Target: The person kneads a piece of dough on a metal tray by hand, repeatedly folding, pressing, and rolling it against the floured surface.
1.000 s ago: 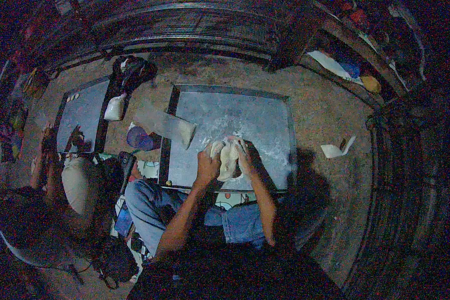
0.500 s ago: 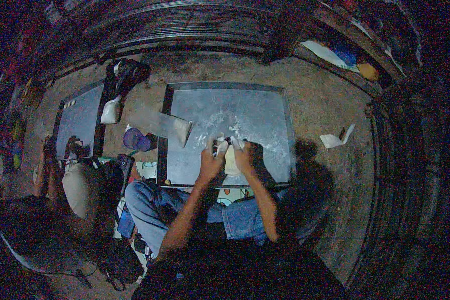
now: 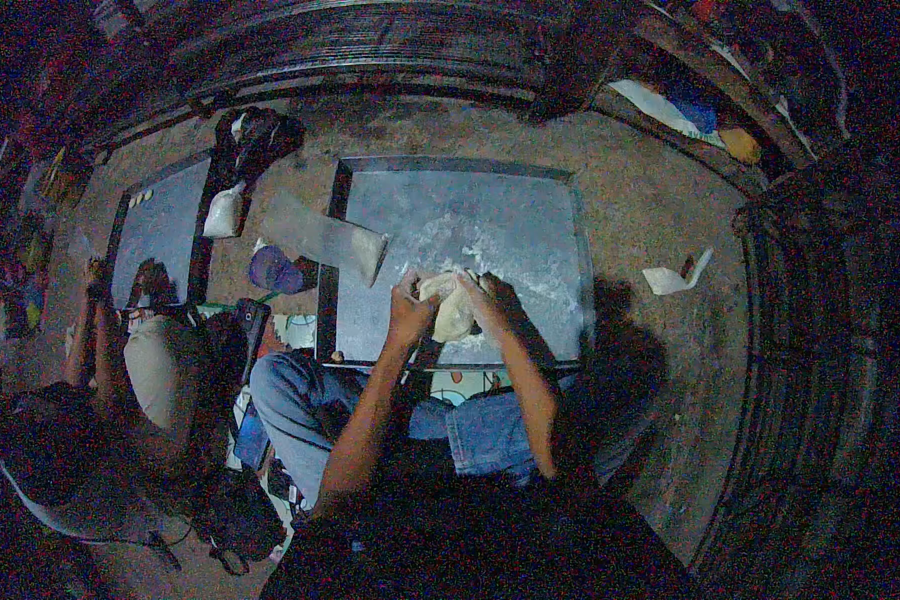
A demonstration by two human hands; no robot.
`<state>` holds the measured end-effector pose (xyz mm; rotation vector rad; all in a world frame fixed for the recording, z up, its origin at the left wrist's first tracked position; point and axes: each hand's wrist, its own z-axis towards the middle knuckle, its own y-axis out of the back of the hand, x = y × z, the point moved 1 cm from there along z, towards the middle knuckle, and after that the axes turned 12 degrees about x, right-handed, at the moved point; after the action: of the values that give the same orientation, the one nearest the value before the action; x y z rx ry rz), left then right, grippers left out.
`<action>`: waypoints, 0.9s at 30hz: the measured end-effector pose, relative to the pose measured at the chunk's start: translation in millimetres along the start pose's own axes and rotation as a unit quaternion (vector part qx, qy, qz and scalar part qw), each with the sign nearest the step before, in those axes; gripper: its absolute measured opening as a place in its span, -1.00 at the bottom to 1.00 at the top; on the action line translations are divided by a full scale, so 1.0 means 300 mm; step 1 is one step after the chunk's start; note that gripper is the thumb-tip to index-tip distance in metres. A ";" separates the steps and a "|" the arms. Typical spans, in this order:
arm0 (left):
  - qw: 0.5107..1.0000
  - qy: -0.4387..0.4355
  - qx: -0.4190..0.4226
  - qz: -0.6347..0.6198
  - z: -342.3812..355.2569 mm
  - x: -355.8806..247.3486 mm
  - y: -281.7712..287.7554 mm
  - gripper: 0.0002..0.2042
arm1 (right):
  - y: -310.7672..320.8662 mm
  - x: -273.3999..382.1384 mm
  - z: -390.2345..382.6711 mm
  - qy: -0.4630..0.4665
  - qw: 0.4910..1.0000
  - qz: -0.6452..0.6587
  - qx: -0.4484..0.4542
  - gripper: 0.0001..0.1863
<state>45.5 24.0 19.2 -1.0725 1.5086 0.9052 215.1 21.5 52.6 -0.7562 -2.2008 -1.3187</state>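
A pale lump of dough [image 3: 454,312] sits over the near part of a large metal tray [image 3: 530,215] in front of me. My left hand [image 3: 410,312] grips its left side, fingers curled round the edge. On the other side my right hand [image 3: 488,302] holds the dough too, its fingers partly hidden behind the forearm and the lump. White flour [image 3: 448,236] is scattered over the tray beyond my hands. To the left of them, a clear plastic bag with pale powder [image 3: 368,254] lies across the tray's left rim.
A purple cup-like thing [image 3: 273,270] and a white filled bag [image 3: 224,213] stand left of the tray. Farther left, a co-worker [image 3: 160,370] sits by a second tray [image 3: 165,235] with small pale pieces. An opened white packet [image 3: 675,278] lies on the floor at right.
The dough has been gathered up and folded into a rounder, wider lump between my hands. My right hand has shifted slightly, and the view has tilted a little.
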 end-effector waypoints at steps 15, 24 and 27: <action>0.975 0.019 0.133 -0.175 -0.038 -0.065 -0.124 -0.59 | -0.030 -0.120 0.029 -0.012 0.981 -0.056 -0.185 -0.61; 0.987 -0.068 0.016 0.144 -0.032 -0.088 -0.077 -0.58 | -0.015 -0.075 0.035 -0.007 0.987 -0.108 -0.121 -0.67; 0.998 -0.048 -0.003 0.049 -0.010 -0.002 -0.054 -0.61 | -0.025 -0.101 0.054 0.012 0.994 -0.001 -0.110 -0.66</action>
<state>60.0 16.1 20.2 -0.9538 1.4894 1.0157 230.8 26.6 21.5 -0.8131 -2.0595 -1.5807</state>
